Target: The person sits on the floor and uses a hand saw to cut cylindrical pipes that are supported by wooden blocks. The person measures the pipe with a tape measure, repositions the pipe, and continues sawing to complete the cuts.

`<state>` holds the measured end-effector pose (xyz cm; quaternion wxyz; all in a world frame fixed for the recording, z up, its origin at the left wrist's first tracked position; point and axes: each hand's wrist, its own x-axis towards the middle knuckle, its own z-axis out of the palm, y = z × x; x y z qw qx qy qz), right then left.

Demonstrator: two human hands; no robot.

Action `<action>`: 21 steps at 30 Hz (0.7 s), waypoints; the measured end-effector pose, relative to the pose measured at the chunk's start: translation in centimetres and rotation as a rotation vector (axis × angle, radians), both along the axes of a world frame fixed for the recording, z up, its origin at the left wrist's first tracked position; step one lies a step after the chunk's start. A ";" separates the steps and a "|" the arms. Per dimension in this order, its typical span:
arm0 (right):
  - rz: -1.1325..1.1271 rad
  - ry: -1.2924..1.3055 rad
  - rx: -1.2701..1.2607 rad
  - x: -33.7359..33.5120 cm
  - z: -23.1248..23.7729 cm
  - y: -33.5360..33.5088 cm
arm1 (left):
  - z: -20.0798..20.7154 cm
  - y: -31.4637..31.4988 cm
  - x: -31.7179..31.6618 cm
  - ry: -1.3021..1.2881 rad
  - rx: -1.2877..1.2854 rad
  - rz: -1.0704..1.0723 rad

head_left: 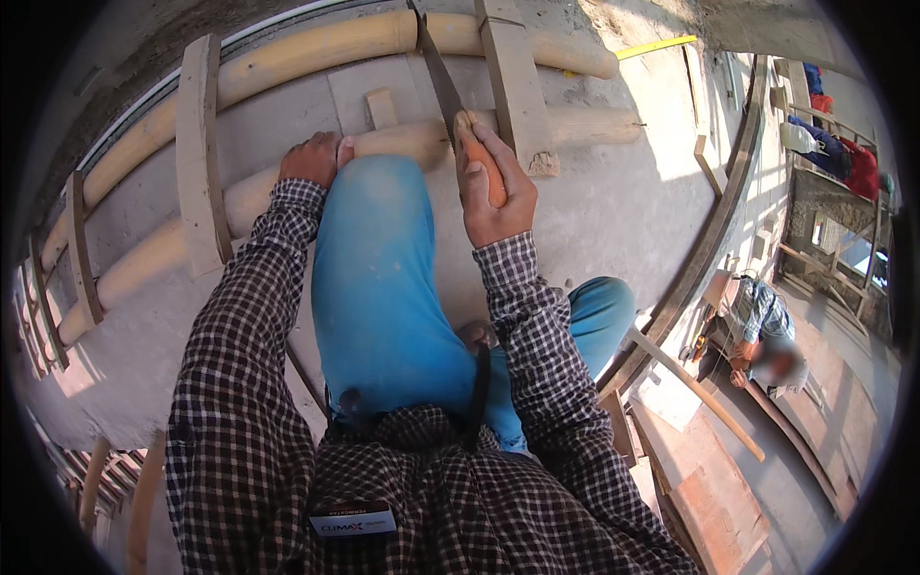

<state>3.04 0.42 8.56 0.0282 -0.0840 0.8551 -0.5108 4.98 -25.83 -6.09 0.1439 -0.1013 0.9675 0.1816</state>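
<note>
My right hand (496,182) is closed around the orange handle of a handsaw (443,86). The blade points away from me, and its far end sits in a narrow gap in the far bamboo pole (326,46). My left hand (311,158) is wrapped over the near bamboo pole (412,144), just left of my knee; its fingertips are hidden. Wooden crosspieces join both poles like a ladder, one board (199,153) left of my left hand and another board (515,86) just beyond my right hand. My blue-trousered knee touches the near pole between my hands.
A small wood block (380,107) lies between the poles. At the far right end is a yellow strip (656,46). A long dark beam (714,225) curves down the right side. Beyond it a person (762,326) crouches by planks, and a loose wooden stick (704,398) lies nearby.
</note>
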 end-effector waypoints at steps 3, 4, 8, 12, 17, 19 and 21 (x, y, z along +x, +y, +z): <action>0.032 -0.104 0.094 6.3 3.4 3.0 | -0.3 -0.5 1.2 -0.005 -0.025 0.031; 0.043 -0.135 0.148 9.2 5.5 5.1 | -0.3 -0.9 0.7 -0.006 -0.029 0.030; -0.036 -0.286 0.144 11.2 7.4 6.3 | 1.0 0.3 -0.1 -0.042 -0.056 -0.024; -0.026 -0.081 0.090 9.8 4.1 6.2 | 0.1 0.2 -0.3 0.012 -0.148 -0.062; 0.024 -0.158 0.139 12.5 8.1 5.3 | 0.2 -1.2 -0.7 -0.018 -0.065 0.015; -0.021 -0.129 0.098 14.8 9.3 6.5 | -0.7 -0.7 0.1 0.035 -0.105 -0.012; -0.054 -0.087 0.078 14.1 8.5 6.5 | -0.2 -0.4 -0.8 0.034 -0.113 -0.027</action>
